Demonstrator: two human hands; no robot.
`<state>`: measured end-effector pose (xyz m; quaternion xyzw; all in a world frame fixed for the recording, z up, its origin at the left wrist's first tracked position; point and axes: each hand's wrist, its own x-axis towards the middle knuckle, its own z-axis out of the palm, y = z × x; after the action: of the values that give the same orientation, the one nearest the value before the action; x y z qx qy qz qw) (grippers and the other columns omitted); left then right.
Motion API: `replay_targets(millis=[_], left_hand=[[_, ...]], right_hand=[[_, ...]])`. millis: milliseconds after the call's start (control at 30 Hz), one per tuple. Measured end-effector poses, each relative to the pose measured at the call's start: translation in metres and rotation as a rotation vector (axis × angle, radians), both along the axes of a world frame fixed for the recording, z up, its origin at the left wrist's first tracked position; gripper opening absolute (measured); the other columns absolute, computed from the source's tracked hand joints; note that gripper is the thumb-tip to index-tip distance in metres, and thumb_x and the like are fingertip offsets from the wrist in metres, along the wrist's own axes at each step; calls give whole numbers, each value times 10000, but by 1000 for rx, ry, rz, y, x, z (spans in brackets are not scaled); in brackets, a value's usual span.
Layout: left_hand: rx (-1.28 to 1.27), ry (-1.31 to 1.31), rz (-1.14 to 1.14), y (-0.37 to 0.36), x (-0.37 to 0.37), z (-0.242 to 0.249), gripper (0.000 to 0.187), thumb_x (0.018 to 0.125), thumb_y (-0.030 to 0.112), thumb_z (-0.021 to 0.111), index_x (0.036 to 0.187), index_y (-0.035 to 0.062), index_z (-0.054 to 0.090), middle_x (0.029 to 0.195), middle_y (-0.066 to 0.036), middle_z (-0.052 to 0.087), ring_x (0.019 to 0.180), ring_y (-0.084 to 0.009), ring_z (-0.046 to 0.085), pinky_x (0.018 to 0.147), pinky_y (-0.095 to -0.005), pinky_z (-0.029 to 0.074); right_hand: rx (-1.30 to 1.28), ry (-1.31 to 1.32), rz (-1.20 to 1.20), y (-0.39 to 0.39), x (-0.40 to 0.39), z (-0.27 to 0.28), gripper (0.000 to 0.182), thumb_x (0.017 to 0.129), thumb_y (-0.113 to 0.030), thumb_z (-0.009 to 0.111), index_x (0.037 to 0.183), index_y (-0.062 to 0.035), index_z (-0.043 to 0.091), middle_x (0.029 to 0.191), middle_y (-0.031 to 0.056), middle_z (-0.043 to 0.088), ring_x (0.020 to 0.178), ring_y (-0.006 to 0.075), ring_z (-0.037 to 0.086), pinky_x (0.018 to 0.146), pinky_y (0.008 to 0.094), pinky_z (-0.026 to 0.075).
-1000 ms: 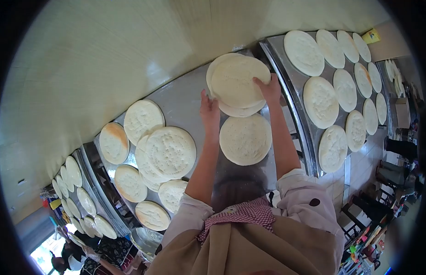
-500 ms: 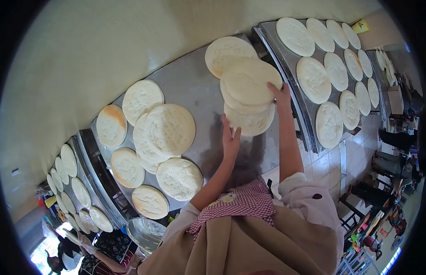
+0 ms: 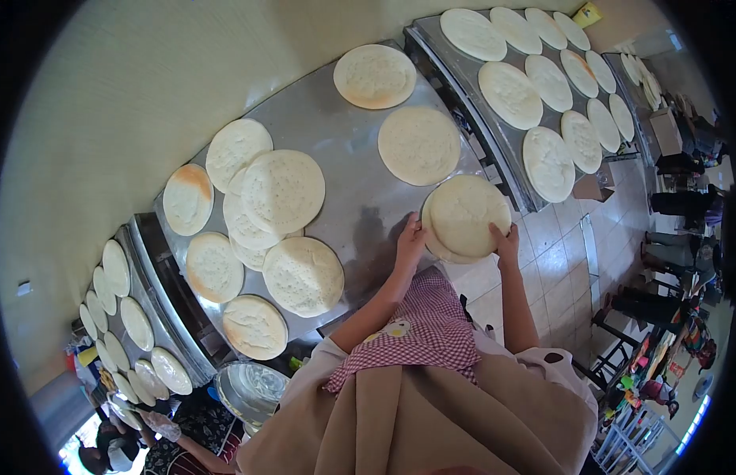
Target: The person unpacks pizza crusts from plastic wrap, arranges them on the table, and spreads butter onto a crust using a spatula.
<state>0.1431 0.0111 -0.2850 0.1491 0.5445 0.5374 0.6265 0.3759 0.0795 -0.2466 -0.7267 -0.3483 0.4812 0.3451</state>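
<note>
Two overlapping round pale pizza crusts [image 3: 472, 207], with possibly more beneath, are between my hands near the front right edge of the metal table [image 3: 360, 186]. My right hand [image 3: 507, 244] grips their right rim, thumb on top. At the left rim, my left hand [image 3: 411, 240] has its fingers closed on the edge. Just beyond lies a single crust [image 3: 419, 146], flat on the metal. Farther back is another crust [image 3: 374, 77] with a browned edge. To the left, a dotted crust [image 3: 283, 191] overlaps others beneath it.
Several more crusts, including a browned one [image 3: 188, 199], lie on the table's left side. Neighbouring metal tables on the right [image 3: 506, 154] and left [image 3: 174, 332] carry rows of crusts. A plastic-covered metal bowl [image 3: 253, 392] is at lower left, near a co-worker's gloved hand [image 3: 162, 426].
The stack has come apart: one crust now lies flat on the table, while the others have moved toward me. My left hand has closed on their left rim; my right hand came nearer.
</note>
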Motion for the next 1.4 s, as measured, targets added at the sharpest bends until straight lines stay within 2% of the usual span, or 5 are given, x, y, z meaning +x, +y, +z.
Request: replay_targets(millis=[333, 767, 933, 1267, 1400], left_hand=[[7, 355, -98, 19, -39, 26, 501, 897, 102, 527, 1369, 13, 384, 1310, -155, 513, 1166, -181, 509, 965, -279, 387], [-250, 1224, 711, -25, -259, 62, 578, 843, 49, 552, 1371, -26, 329, 1377, -244, 398, 1302, -408, 337, 1070, -434, 288], [-285, 1279, 714, -21, -246, 60, 584, 830, 44, 555, 1366, -33, 335, 1338, -228, 452, 1232, -390, 437, 1032, -403, 353], [-243, 582, 528, -59, -138, 101, 598, 849, 48, 564, 1396, 7, 325, 1230, -234, 550, 1164, -288, 543, 919, -324, 444], [-473, 1401, 553, -124, -136, 87, 726, 801, 36, 609, 1432, 32, 249, 1430, -177, 362, 1319, -360, 338, 1045, -452, 329]], right_hand=[[501, -724, 333, 44, -27, 31, 396, 767, -125, 703, 1088, -4, 504, 970, 131, 600, 863, 227, 600, 771, 361, 468], [290, 656, 446, 204, -350, 18, 486, 752, -74, 691, 1168, 34, 464, 1057, 126, 592, 952, 210, 587, 841, 321, 469], [97, -24, 908, 143, -373, -69, 611, 766, -207, 729, 1239, 51, 441, 1061, 135, 581, 943, 224, 586, 824, 314, 478], [-224, 265, 805, 98, -325, 7, 613, 710, -186, 781, 1189, -10, 442, 1021, 104, 574, 851, 179, 591, 684, 322, 511], [-118, 112, 838, 120, -266, -11, 549, 708, -121, 760, 1163, -49, 462, 1053, 104, 574, 863, 183, 589, 692, 328, 502]])
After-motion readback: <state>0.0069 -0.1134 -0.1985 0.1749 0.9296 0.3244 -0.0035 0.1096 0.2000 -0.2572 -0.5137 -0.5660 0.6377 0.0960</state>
